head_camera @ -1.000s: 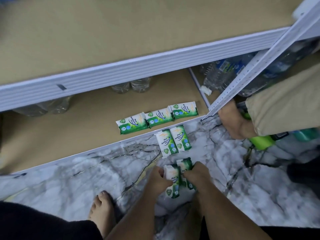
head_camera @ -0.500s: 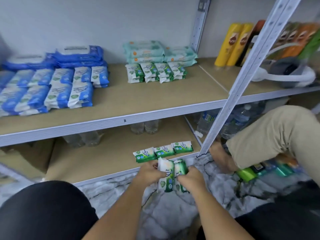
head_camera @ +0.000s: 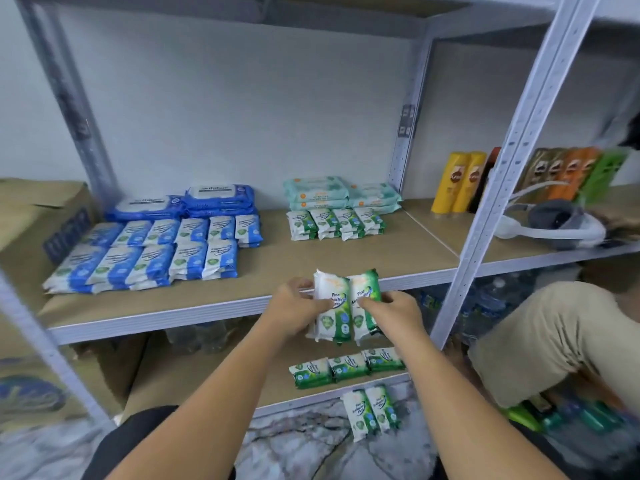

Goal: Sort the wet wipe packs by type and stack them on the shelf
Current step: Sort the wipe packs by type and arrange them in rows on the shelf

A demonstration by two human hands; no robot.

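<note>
Two green and white wipe packs (head_camera: 346,306) are held upright side by side just in front of the middle shelf (head_camera: 311,265). My left hand (head_camera: 294,306) grips the left pack, my right hand (head_camera: 394,310) grips the right one. On that shelf stand a row of matching green packs (head_camera: 336,223), pale teal packs (head_camera: 343,192) behind them, and blue packs (head_camera: 156,251) at the left. Three green packs (head_camera: 346,367) lie on the bottom shelf, and two more green packs (head_camera: 372,412) lie on the marble floor.
A white shelf upright (head_camera: 491,209) rises at the right. Shampoo bottles (head_camera: 460,181) stand on the neighbouring shelf. Another person's bent leg (head_camera: 554,337) is at the right, near bottles on the floor (head_camera: 568,415). Cardboard boxes (head_camera: 34,216) stand at the left. My knee (head_camera: 152,441) is below.
My hands rose from the floor to middle shelf height with the two green packs. The view tilted up, showing the stocked shelf.
</note>
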